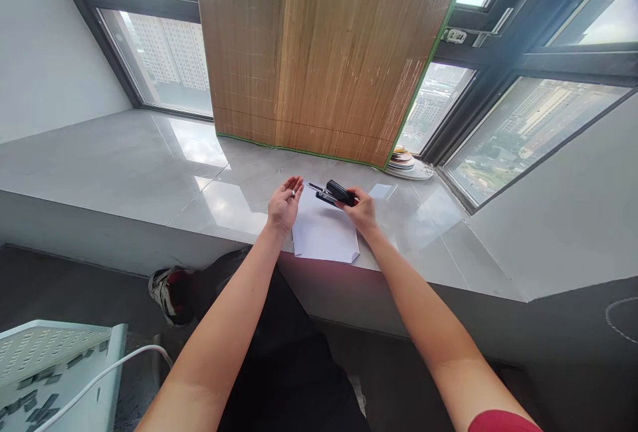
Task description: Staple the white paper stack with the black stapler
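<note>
my right hand [361, 211] sits just right of the frame's centre, fingers curled shut around the back end of a black stapler [335, 193]. the stapler is hinged open, its glossy top arm lifted and the thin metal staple channel poking out toward the left, over the far edge of a white sheet of paper [323, 231]. my left hand [284, 205] is just left of centre, palm up and loosely cupped, fingers half open; a small silvery piece, too small to name for sure, rests at my fingertips [295, 191], just beside the stapler's metal tip but not touching it.

the paper lies flat and matte on a polished grey stone sill [149, 166] that mirrors the window light. behind it hangs a woven bamboo blind [319, 53] with a green edge, ribbed and warm brown. a stack of round plates [406, 165] rests right of the blind's foot.
</note>
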Demonstrator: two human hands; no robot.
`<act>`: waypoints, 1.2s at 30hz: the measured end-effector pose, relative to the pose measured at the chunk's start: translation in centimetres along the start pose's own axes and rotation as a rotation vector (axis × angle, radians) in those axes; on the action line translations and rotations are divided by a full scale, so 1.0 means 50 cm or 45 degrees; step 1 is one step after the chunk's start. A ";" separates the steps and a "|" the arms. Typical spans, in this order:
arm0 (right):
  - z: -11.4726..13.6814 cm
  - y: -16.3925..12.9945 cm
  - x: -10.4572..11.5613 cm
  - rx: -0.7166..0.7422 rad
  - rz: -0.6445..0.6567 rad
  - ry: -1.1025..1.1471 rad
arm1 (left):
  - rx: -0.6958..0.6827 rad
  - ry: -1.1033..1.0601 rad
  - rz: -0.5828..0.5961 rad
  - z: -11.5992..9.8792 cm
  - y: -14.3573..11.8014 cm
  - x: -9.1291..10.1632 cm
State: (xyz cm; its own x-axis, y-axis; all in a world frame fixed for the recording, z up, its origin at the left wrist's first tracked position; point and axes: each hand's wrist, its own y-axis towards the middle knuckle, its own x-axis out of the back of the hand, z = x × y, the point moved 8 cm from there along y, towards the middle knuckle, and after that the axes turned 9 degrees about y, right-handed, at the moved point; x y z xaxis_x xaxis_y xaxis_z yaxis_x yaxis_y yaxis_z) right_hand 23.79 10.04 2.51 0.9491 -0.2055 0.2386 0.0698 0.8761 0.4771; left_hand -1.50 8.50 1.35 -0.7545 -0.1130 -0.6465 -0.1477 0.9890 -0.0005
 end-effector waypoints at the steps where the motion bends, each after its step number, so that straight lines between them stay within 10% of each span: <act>1: 0.000 -0.001 -0.007 -0.005 0.038 -0.009 | -0.025 0.005 0.038 -0.006 -0.004 -0.008; 9: -0.011 -0.011 -0.046 0.094 0.261 -0.156 | -0.181 0.012 0.386 -0.032 -0.042 -0.063; 22: 0.138 -0.091 -0.053 0.883 0.274 -0.424 | -0.097 0.451 0.711 0.027 -0.090 -0.126; 31: 0.142 -0.102 -0.055 0.935 0.139 -0.504 | -0.258 0.576 0.892 0.035 -0.096 -0.136; 36: 0.121 -0.042 0.039 0.757 -0.241 -0.492 | -0.182 0.313 0.815 0.019 -0.093 -0.130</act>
State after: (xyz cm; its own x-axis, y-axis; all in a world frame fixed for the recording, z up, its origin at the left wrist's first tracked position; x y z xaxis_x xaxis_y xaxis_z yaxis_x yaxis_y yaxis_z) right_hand 23.63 5.18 7.09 0.7538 -0.5652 0.3352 -0.0606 0.4481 0.8919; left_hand 4.68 4.75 4.83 -0.8416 0.4525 -0.2949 0.3041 0.8482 0.4336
